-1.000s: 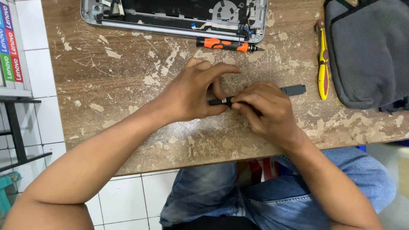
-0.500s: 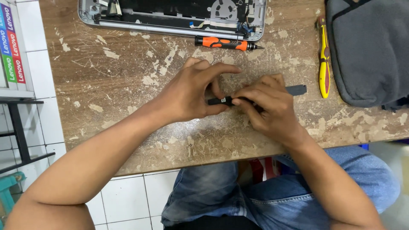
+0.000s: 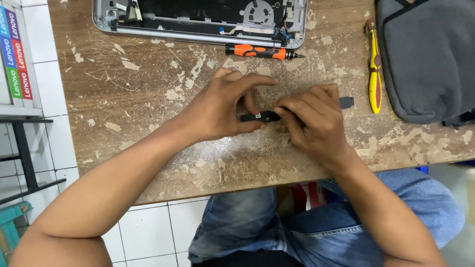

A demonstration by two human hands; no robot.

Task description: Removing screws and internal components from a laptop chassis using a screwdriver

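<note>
Both my hands meet over a long, thin black part [image 3: 259, 116] lying across the middle of the worn wooden table [image 3: 148, 113]. My left hand [image 3: 225, 106] pinches its left end between thumb and fingers. My right hand [image 3: 311, 121] covers and grips its middle and right stretch; only the grey right tip [image 3: 347, 102] sticks out past my fingers. Behind my hands lies an opened laptop base [image 3: 198, 17] with its insides showing, and an orange-and-black screwdriver [image 3: 262, 51] rests just in front of it.
A yellow-and-red screwdriver [image 3: 374, 64] lies to the right, next to a grey pouch [image 3: 428, 59] at the table's right end. A shelf with coloured stickers [image 3: 15, 54] stands at the left. White floor tiles and my jeans-clad legs [image 3: 277, 227] show below the table's near edge.
My hands stay on the black part; the fingers have shifted only slightly along it.
</note>
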